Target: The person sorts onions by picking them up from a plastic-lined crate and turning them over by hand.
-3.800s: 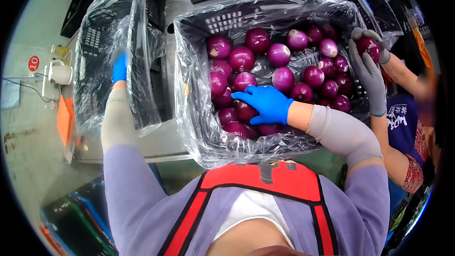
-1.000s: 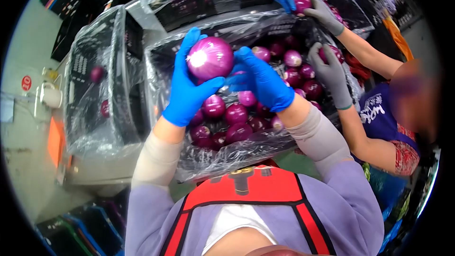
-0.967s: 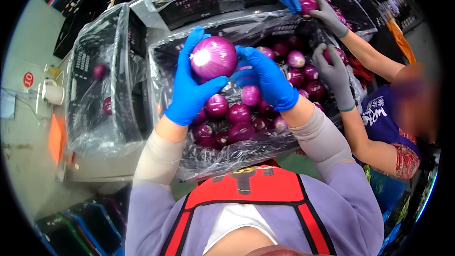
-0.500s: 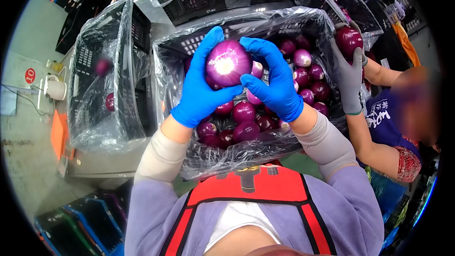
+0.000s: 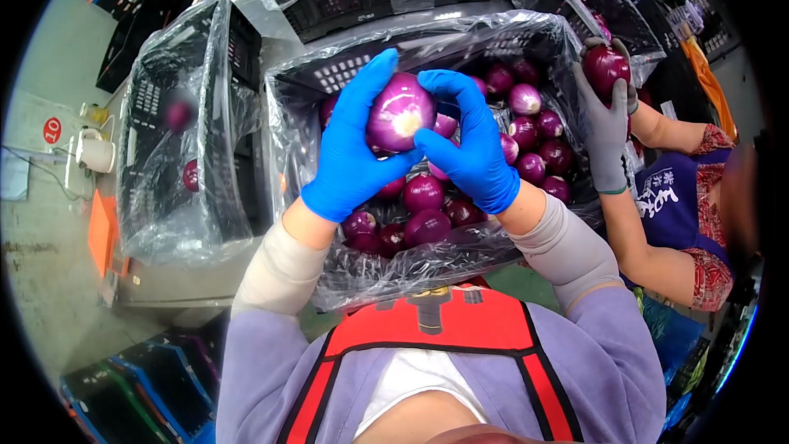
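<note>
A large purple onion (image 5: 401, 113) is held up over the middle crate, its pale end facing me. My left hand (image 5: 351, 148), in a blue glove, cups it from the left and below. My right hand (image 5: 475, 144), also blue-gloved, has its thumb at the onion's lower right and its fingers curled at the upper right. Beneath my hands, more purple onions (image 5: 427, 227) lie in the black crate (image 5: 386, 280), which is lined with clear plastic.
A plastic-lined black crate (image 5: 218, 115) at the left holds two onions (image 5: 191, 175). Another crate (image 5: 370, 0) with onions stands behind. On the right, a co-worker's grey-gloved hand (image 5: 606, 144) grips an onion (image 5: 606, 69). A white cup (image 5: 96, 153) is at far left.
The onion and my left hand have moved right. My right hand has closed in on the onion's right side. Blue-gloved hands at the top have left view, and the co-worker's grey gloves have come together around an onion.
</note>
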Demonstrator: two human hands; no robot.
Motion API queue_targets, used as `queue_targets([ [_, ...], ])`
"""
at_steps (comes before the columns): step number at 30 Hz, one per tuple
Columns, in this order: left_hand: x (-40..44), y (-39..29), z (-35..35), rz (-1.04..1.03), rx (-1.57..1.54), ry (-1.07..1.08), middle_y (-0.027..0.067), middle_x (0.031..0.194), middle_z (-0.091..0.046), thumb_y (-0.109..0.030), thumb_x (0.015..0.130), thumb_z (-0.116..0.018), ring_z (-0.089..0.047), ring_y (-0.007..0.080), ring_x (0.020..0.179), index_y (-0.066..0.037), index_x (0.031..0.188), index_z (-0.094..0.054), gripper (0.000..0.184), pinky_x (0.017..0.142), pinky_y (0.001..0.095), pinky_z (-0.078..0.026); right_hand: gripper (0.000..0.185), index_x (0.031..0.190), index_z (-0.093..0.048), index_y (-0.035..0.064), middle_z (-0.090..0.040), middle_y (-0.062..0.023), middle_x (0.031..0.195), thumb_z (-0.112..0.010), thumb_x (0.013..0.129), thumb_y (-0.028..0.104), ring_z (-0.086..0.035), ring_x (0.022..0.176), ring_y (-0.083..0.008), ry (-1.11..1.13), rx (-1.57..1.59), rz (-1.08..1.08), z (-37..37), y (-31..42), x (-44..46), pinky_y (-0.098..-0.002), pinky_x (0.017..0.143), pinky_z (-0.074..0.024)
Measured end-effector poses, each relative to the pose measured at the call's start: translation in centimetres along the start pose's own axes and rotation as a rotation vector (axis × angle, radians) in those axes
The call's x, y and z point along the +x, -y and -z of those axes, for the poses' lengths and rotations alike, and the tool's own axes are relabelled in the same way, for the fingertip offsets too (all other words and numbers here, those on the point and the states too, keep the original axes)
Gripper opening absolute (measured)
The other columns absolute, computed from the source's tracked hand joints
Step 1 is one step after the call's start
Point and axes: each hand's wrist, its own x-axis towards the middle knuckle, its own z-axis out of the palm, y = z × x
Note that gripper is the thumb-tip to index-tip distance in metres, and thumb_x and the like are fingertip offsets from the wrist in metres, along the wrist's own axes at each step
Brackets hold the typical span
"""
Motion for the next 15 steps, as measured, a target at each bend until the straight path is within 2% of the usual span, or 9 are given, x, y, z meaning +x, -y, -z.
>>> queue_targets([
  [2,0.4,0.0,0.5,-0.141,0.249,0.011,0.0137,0.139,-0.049,-0.009,0.060,-0.079,-0.044,0.0330,0.131,-0.008,0.140,-0.045,0.087,0.106,0.0402,-0.037,0.053,0.126,-0.048,0.0020,-0.052,-0.0103,0.121,-0.070,0.079,0.012,-0.051,0.114,-0.0210,-0.029,0.152,-0.193,-0.4,-0.2,-0.4,-0.0344,0.099,-0.0412],
  [4,0.6,-0.4,1.0,-0.164,0.432,0.058,0.0144,0.139,-0.048,-0.011,0.061,-0.079,-0.045,0.0331,0.130,-0.011,0.141,-0.044,0.087,0.103,0.0408,-0.038,0.051,0.128,-0.046,0.0032,-0.052,-0.0081,0.123,-0.068,0.083,0.012,-0.051,0.113,-0.0188,0.015,0.161,-0.298,0.1,-0.5,0.0,-0.0335,0.098,-0.0418],
  [5,0.5,-0.4,1.0,-0.151,0.412,0.042,0.0154,0.140,-0.048,-0.014,0.062,-0.079,-0.046,0.0334,0.128,-0.014,0.142,-0.043,0.088,0.102,0.0410,-0.039,0.046,0.128,-0.047,0.0036,-0.052,-0.0077,0.123,-0.066,0.086,0.011,-0.051,0.113,-0.0179,-0.018,0.306,-0.358,-0.1,-0.3,0.1,-0.0324,0.099,-0.0412],
  [6,0.5,-0.5,1.3,-0.132,0.369,0.058,0.0153,0.141,-0.047,-0.012,0.063,-0.080,-0.044,0.0311,0.131,-0.011,0.143,-0.041,0.089,0.104,0.0399,-0.038,0.040,0.126,-0.048,0.0026,-0.053,-0.0083,0.126,-0.063,0.089,0.010,-0.049,0.117,-0.0173,-0.016,0.291,-0.368,0.1,-0.2,0.2,-0.0314,0.101,-0.0397],
  [9,0.2,0.8,1.6,0.013,-0.078,-0.094,0.0129,0.147,-0.039,-0.009,0.064,-0.082,-0.040,0.0259,0.134,-0.008,0.146,-0.034,0.095,0.111,0.0376,-0.033,0.033,0.126,-0.051,0.0006,-0.055,-0.0100,0.130,-0.054,0.094,0.008,-0.051,0.118,-0.0166,-0.062,0.344,-0.279,-0.1,-1.0,0.1,-0.0314,0.104,-0.0369],
  [10,0.3,0.7,2.0,0.043,-0.168,-0.134,0.0119,0.149,-0.036,-0.007,0.064,-0.082,-0.038,0.0248,0.135,-0.007,0.147,-0.032,0.096,0.112,0.0372,-0.031,0.033,0.126,-0.051,0.0006,-0.055,-0.0100,0.130,-0.054,0.094,0.008,-0.051,0.118,-0.0166,-0.068,0.331,-0.282,0.0,-1.0,0.1,-0.0314,0.104,-0.0369],
  [11,0.2,1.3,2.4,0.016,-0.121,-0.134,0.0115,0.151,-0.032,-0.006,0.063,-0.082,-0.036,0.0258,0.136,-0.007,0.148,-0.030,0.100,0.113,0.0374,-0.029,0.033,0.127,-0.051,0.0005,-0.055,-0.0099,0.130,-0.054,0.094,0.008,-0.051,0.119,-0.0165,-0.069,0.334,-0.282,0.0,-1.1,0.2,-0.0311,0.104,-0.0370],
  [14,0.0,1.3,2.1,0.038,-0.253,-0.143,0.0123,0.152,-0.031,-0.006,0.063,-0.082,-0.035,0.0262,0.137,-0.007,0.147,-0.030,0.099,0.113,0.0380,-0.029,0.035,0.129,-0.050,0.0010,-0.053,-0.0094,0.133,-0.053,0.094,0.006,-0.050,0.120,-0.0160,-0.059,0.306,-0.272,-0.3,-0.8,0.4,-0.0308,0.104,-0.0369],
  [15,-0.1,1.0,2.0,0.038,-0.262,-0.142,0.0123,0.152,-0.031,-0.006,0.063,-0.082,-0.035,0.0262,0.137,-0.007,0.147,-0.030,0.099,0.113,0.0380,-0.029,0.037,0.128,-0.050,0.0015,-0.053,-0.0101,0.134,-0.057,0.093,0.006,-0.049,0.122,-0.0175,-0.058,0.317,-0.249,-0.5,-0.5,0.4,-0.0321,0.105,-0.0372],
])
